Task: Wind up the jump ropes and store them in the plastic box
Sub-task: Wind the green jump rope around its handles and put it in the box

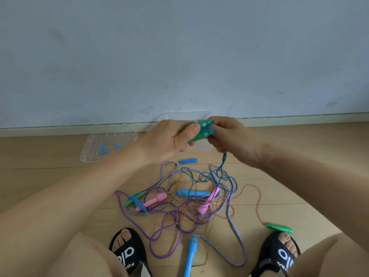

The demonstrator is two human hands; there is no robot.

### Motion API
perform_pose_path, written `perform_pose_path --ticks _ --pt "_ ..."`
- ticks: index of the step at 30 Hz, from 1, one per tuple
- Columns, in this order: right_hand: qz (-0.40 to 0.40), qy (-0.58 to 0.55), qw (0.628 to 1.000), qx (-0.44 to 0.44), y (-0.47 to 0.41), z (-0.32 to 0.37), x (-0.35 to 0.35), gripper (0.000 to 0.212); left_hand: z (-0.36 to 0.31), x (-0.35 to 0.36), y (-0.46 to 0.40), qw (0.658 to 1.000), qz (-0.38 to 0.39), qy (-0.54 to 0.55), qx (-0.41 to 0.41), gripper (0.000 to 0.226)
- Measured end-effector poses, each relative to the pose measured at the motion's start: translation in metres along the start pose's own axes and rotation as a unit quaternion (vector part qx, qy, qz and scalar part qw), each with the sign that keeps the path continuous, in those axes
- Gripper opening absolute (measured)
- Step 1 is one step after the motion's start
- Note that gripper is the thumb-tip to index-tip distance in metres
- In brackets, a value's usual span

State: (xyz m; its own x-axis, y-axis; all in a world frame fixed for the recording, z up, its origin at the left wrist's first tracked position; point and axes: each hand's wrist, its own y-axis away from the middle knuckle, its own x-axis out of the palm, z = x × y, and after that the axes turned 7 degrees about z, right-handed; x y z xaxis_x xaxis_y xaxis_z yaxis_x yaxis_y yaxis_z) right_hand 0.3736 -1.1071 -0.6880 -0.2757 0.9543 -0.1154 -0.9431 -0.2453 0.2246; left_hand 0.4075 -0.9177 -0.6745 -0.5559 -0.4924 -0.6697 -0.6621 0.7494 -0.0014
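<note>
My left hand [166, 139] grips two green handles [201, 130] of one jump rope side by side, thumb on top. My right hand [229, 134] holds their far ends and the blue-green cord [223, 162] that hangs from them down to the floor. Below lies a tangle of jump ropes [179, 202]: purple, striped white-blue, orange and blue-green cords with pink, blue and green handles. The clear plastic box [201, 147] stands by the wall, mostly hidden behind my hands.
The clear box lid [93, 150] with a blue latch lies at the left by the skirting board. A lone green handle [279, 228] lies near my right sandal [279, 254]; my left sandal [127, 250] is at the bottom. The wall is close behind.
</note>
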Motion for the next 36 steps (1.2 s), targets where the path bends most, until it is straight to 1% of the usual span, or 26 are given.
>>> perform_pose_path --ticks 2,4,5,7,9,10,12,14,16,17,19,21,23,27,30,32,33,35,36 --pt "-0.033 0.004 0.999 0.028 0.002 -0.007 0.008 0.038 0.003 -0.004 -0.001 0.996 -0.043 0.064 -0.049 0.051" --pt "-0.056 0.015 0.997 0.042 0.004 -0.011 0.015 0.043 0.005 -0.005 -0.002 0.988 -0.052 0.105 -0.101 0.050" --pt "-0.066 0.044 0.996 0.043 0.006 -0.011 0.017 0.043 0.007 -0.004 -0.004 0.986 -0.048 0.111 -0.119 0.050" --pt "-0.079 0.156 0.984 0.030 0.012 -0.008 0.019 0.041 0.012 -0.004 -0.006 0.981 -0.043 0.107 -0.155 0.046" --pt "-0.074 0.267 0.961 -0.002 0.019 -0.004 0.019 0.037 0.017 -0.006 -0.007 0.977 -0.035 0.099 -0.184 0.035" --pt "-0.068 0.298 0.952 -0.015 0.022 -0.002 0.019 0.035 0.018 -0.006 -0.007 0.980 -0.028 0.079 -0.181 0.031" --pt "-0.056 0.333 0.941 -0.031 0.024 0.003 0.017 0.036 0.020 -0.006 -0.006 0.988 -0.005 -0.021 -0.153 0.026" --pt "-0.049 0.356 0.932 -0.051 0.023 0.008 0.014 0.038 0.023 -0.003 -0.006 0.981 0.022 -0.132 -0.141 0.026" --pt "-0.048 0.363 0.928 -0.075 0.022 0.016 0.009 0.038 0.024 0.001 -0.006 0.967 0.052 -0.200 -0.145 0.030" --pt "-0.050 0.361 0.927 -0.087 0.021 0.020 0.006 0.038 0.021 0.003 -0.005 0.963 0.070 -0.218 -0.143 0.033" --pt "-0.045 0.344 0.933 -0.099 0.019 0.028 0.001 0.038 0.010 0.010 -0.002 0.967 0.094 -0.209 -0.114 0.034" --pt "-0.037 0.323 0.941 -0.096 0.015 0.031 -0.006 0.040 -0.002 0.016 -0.002 0.974 0.107 -0.186 -0.076 0.030" --pt "-0.019 0.300 0.950 -0.083 0.011 0.031 -0.011 0.043 -0.008 0.019 -0.003 0.976 0.115 -0.182 -0.047 0.032" --pt "0.012 0.258 0.964 -0.063 0.006 0.026 -0.016 0.044 -0.012 0.019 -0.004 0.970 0.121 -0.208 -0.034 0.033" --pt "0.013 0.185 0.982 -0.047 0.001 0.020 -0.018 0.045 -0.014 0.017 -0.001 0.980 0.095 -0.177 0.013 0.019" --pt "0.025 0.132 0.991 -0.027 0.000 0.014 -0.015 0.043 -0.012 0.015 0.000 0.984 0.054 -0.165 0.034 0.030" --pt "0.037 0.097 0.995 -0.011 0.000 0.010 -0.012 0.041 -0.009 0.013 0.001 0.984 0.042 -0.171 0.031 0.035" --pt "0.074 0.024 0.997 0.015 0.001 0.001 -0.004 0.036 -0.005 0.009 0.004 0.986 0.030 -0.163 0.028 0.045" --pt "0.095 -0.001 0.995 0.020 0.001 -0.002 0.000 0.031 -0.002 0.008 0.005 0.989 0.023 -0.147 0.025 0.047"
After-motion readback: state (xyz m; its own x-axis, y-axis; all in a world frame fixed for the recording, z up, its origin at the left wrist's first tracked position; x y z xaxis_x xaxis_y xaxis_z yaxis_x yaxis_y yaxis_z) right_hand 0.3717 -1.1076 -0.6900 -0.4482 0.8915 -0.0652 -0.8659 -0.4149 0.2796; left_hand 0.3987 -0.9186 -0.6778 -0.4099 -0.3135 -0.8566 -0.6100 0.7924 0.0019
